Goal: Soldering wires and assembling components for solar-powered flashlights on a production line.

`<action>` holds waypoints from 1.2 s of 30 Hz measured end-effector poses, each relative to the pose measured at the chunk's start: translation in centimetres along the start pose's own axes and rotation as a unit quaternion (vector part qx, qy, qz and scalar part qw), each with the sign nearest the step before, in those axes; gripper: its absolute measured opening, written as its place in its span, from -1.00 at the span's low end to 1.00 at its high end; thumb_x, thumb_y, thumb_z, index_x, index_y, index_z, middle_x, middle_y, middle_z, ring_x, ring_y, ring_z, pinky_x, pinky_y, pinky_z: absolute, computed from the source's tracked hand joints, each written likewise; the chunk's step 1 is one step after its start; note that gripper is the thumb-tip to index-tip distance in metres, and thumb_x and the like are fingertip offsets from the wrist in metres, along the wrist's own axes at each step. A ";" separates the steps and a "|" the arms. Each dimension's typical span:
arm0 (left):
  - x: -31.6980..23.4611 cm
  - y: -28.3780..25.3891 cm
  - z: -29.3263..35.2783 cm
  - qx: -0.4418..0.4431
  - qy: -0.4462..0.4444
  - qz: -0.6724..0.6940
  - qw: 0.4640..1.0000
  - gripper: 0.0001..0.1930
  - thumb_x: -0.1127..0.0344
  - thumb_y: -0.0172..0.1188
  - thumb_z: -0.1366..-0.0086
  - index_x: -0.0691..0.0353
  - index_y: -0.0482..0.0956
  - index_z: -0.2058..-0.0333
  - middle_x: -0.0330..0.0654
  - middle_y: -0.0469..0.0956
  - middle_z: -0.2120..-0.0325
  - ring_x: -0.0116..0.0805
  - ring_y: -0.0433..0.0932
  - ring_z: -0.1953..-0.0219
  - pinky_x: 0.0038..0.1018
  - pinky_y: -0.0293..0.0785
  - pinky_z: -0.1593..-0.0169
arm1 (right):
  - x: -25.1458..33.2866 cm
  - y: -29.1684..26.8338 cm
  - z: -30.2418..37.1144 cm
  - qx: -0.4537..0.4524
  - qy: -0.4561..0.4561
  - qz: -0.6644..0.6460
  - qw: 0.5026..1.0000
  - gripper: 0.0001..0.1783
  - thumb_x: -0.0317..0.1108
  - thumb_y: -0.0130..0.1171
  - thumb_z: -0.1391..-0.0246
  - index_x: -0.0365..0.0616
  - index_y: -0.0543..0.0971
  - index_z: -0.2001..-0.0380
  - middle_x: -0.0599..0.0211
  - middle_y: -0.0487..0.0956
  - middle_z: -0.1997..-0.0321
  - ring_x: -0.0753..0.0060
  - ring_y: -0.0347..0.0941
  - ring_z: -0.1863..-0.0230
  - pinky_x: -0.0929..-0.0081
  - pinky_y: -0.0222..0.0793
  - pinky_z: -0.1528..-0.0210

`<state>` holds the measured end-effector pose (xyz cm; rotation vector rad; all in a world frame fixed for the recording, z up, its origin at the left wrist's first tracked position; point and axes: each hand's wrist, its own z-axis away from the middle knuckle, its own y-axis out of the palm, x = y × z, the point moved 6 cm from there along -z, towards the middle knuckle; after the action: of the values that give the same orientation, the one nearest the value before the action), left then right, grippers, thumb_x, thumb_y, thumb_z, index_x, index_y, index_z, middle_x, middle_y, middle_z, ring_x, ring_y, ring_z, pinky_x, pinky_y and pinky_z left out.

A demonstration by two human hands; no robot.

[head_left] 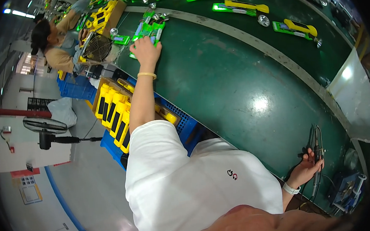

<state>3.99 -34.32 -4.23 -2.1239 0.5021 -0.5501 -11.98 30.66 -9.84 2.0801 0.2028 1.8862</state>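
My left hand (146,53) reaches to the far left of the green worktable (217,87). Its fingers curl over one of several bright green plastic housings (157,30) heaped there, with small silver reflector cups (160,16) beside them. Part of that housing is hidden under the fingers. Near the table's right edge, my right hand (305,170) is closed round a soldering iron (317,153), a slim dark tool with a cable, held with its thin end pointing away from me.
Beyond a metal rail (248,30) lie green-and-yellow lamp assemblies (239,8). A blue soldering unit (348,189) stands at the right. Below the left edge are yellow casings (114,114) in a box. A co-worker (59,43) sits behind a small fan (97,47); a standing fan (45,128) is at left.
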 end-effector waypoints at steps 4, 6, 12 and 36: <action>-0.7 -2.3 2.2 -0.039 0.102 0.163 0.981 -0.60 0.06 0.26 0.10 0.20 0.52 0.33 -0.11 0.49 0.32 -0.20 0.39 0.05 -0.12 0.01 -0.16 | -0.3 -0.6 0.2 -0.005 0.003 -0.004 1.000 -0.67 -0.12 -0.26 -0.29 -0.19 0.29 0.17 0.13 0.53 0.34 0.27 0.48 0.26 0.62 0.32 0.39; -1.8 -4.4 3.9 -0.042 0.181 0.250 0.950 -0.61 0.11 0.30 0.14 0.19 0.51 0.34 -0.12 0.47 0.33 -0.20 0.40 0.08 -0.16 0.04 -0.15 | -0.6 -1.5 0.0 0.022 0.006 -0.009 1.000 -0.66 -0.13 -0.26 -0.29 -0.21 0.29 0.15 0.12 0.52 0.31 0.26 0.47 0.22 0.59 0.32 0.35; -10.3 -11.0 12.1 0.046 0.341 0.425 0.838 -0.62 0.20 0.33 0.15 0.14 0.50 0.30 -0.14 0.46 0.29 -0.16 0.40 0.11 -0.11 0.17 -0.12 | -0.3 -0.8 0.0 0.001 0.015 -0.010 1.000 -0.58 -0.12 -0.27 -0.30 -0.30 0.40 0.25 0.13 0.52 0.32 0.33 0.44 0.25 0.61 0.30 0.36; -3.8 -5.8 7.5 0.169 0.089 0.428 0.883 -0.46 0.25 0.35 0.08 0.22 0.41 0.08 -0.04 0.46 0.20 -0.07 0.42 0.09 -0.29 0.31 -0.03 | -0.1 -0.9 -0.1 -0.012 0.010 0.022 1.000 -0.62 -0.12 -0.26 -0.30 -0.27 0.35 0.24 0.18 0.50 0.35 0.35 0.43 0.28 0.62 0.30 0.36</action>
<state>5.88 -24.32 -4.22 -1.3279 1.2596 -0.2793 -12.04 31.46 -10.21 2.0685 0.1393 1.9260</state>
